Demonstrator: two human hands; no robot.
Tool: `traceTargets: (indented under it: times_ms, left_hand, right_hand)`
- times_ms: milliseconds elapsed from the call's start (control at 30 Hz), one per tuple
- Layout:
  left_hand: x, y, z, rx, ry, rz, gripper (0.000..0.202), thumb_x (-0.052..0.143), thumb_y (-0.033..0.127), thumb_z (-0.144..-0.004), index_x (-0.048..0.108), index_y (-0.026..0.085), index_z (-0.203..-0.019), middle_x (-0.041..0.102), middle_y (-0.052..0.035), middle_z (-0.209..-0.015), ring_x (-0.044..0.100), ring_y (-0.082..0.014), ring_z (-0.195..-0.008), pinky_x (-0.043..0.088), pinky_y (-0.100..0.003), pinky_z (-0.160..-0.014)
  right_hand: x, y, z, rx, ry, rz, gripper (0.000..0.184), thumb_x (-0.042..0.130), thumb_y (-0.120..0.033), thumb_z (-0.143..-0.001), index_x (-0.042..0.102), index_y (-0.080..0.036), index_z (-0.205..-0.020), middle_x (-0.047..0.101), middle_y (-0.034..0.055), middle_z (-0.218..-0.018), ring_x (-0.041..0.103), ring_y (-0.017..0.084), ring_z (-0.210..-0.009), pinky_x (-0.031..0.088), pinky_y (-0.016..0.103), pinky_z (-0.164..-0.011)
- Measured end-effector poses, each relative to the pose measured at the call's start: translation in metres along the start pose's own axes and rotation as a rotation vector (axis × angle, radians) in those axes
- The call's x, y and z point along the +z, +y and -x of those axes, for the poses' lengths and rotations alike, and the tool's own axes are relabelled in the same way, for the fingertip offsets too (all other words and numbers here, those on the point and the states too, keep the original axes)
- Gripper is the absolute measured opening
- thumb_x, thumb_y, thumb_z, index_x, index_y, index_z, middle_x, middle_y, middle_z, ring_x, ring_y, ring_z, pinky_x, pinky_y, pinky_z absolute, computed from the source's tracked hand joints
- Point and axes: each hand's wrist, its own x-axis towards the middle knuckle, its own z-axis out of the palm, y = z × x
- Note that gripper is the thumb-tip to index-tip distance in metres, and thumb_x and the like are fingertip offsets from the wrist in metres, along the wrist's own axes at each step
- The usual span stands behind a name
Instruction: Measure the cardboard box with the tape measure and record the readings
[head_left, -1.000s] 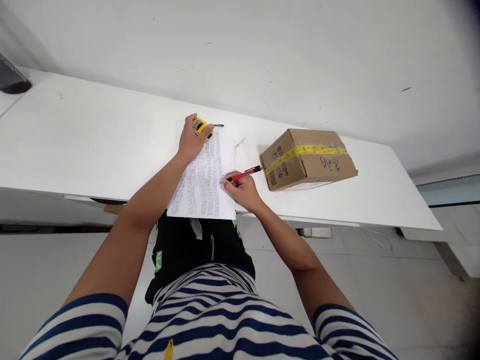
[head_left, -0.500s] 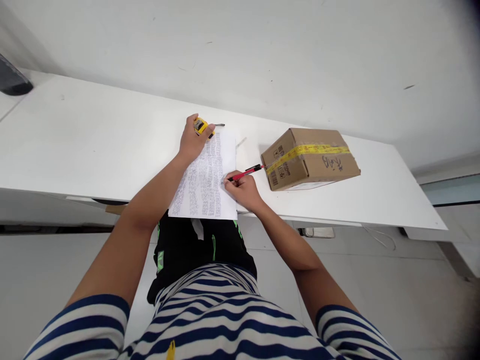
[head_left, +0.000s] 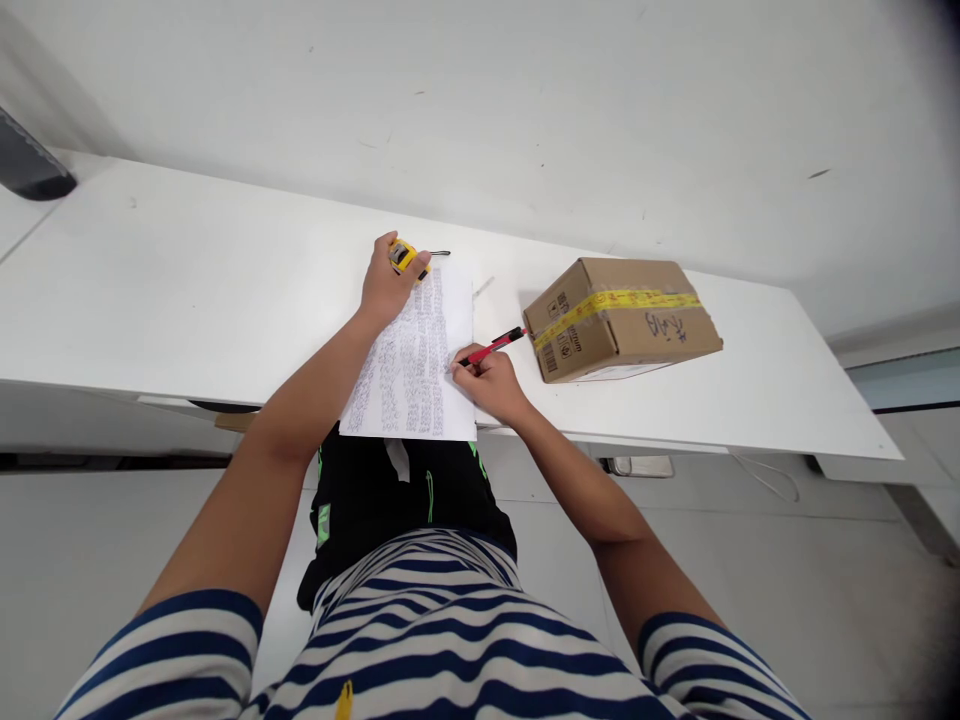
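My left hand [head_left: 387, 283] is closed around a yellow and black tape measure [head_left: 405, 257] at the top edge of the paper, and a dark wrist strap [head_left: 441, 253] sticks out to its right. In my right hand [head_left: 491, 383] is a red and black pen [head_left: 495, 346], tilted, with its tip down at the paper. The white sheet of paper [head_left: 457, 420] bears several columns of dense handwriting and overhangs the table's front edge a little. My right hand rests at the sheet's right side.
To the right on the white table [head_left: 187, 290] stands a brown cardboard box [head_left: 660, 325] with yellow tape and black marker writing. A dark grey object [head_left: 34, 160] is at the far left. The wall [head_left: 525, 110] rises behind the table.
The view has shifted very slightly. Both hands keep their holds, and the pen has barely moved on the paper.
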Motion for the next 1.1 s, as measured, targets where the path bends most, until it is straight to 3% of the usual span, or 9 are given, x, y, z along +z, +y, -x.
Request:
traceTargets:
  times_ms: [367,633,833,1100]
  left_hand:
    - [-0.001,0.004,0.002,-0.005,-0.016,0.054,0.067,0.067,0.066,-0.089,0.044,0.029,-0.140,0.063,-0.0079,-0.120,0.067,-0.0259,-0.115,0.053,-0.048,-0.106]
    - [0.000,0.002,0.001,-0.001,-0.011,-0.018,0.063,0.065,0.058,-0.093,0.043,0.031,-0.145,0.063,-0.0095,-0.129,0.063,-0.0274,-0.122,0.051,-0.049,-0.108]
    - [-0.001,0.005,0.003,-0.018,-0.015,0.015,0.064,0.066,0.061,-0.092,0.044,0.033,-0.144,0.062,-0.0093,-0.132,0.064,-0.0269,-0.120,0.052,-0.048,-0.107]
    - [-0.003,0.014,0.005,-0.066,-0.001,-0.008,0.063,0.069,0.059,-0.089,0.046,0.032,-0.142,0.063,-0.0107,-0.132,0.065,-0.0267,-0.116,0.052,-0.049,-0.106]
  right_hand:
    - [0.000,0.000,0.001,0.025,0.076,0.029,0.013,0.062,-0.032,-0.076,0.059,-0.021,-0.070,0.052,-0.0033,-0.065,0.039,0.009,-0.056,0.031,0.028,-0.056]
    - [-0.002,0.001,0.000,-0.005,-0.004,0.001,0.012,0.062,-0.030,-0.075,0.057,-0.021,-0.069,0.055,-0.0027,-0.069,0.041,0.009,-0.058,0.032,0.028,-0.057]
    - [-0.002,0.002,0.000,0.032,-0.009,0.011,0.008,0.061,-0.028,-0.076,0.061,-0.021,-0.073,0.047,-0.0062,-0.060,0.036,0.009,-0.055,0.028,0.027,-0.055]
    - [-0.001,-0.001,0.000,0.024,0.060,0.010,0.008,0.061,-0.028,-0.074,0.059,-0.021,-0.072,0.053,-0.0037,-0.066,0.039,0.009,-0.055,0.031,0.028,-0.056]
